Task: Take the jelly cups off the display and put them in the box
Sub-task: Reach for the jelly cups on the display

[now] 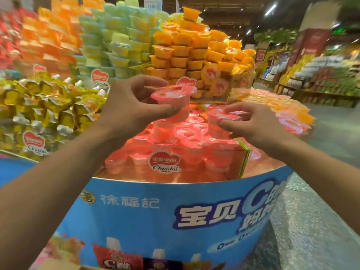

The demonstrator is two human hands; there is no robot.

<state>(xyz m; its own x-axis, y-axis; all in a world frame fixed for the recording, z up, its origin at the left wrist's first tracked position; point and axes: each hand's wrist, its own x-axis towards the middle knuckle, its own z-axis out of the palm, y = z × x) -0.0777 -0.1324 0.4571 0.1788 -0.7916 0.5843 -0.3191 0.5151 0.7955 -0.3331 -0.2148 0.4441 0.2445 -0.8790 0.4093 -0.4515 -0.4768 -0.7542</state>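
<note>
My left hand [132, 106] grips a pink jelly cup [173, 98] by its rim and side, lifted above the pile of pink cups [187, 133]. My right hand [259, 123] closes on a second pink jelly cup [220, 121] that still touches the pile on its right side. The pile fills a clear-walled box [239, 162] with a red heart label, standing on the blue round display stand [155, 211].
Orange cup stacks [185, 49] rise behind the pink pile, with green cups [116, 36] and orange-red ones [48, 39] further left. Yellow pouches [44, 108] lie at the left. A shop aisle with shelves [321, 78] runs along the right.
</note>
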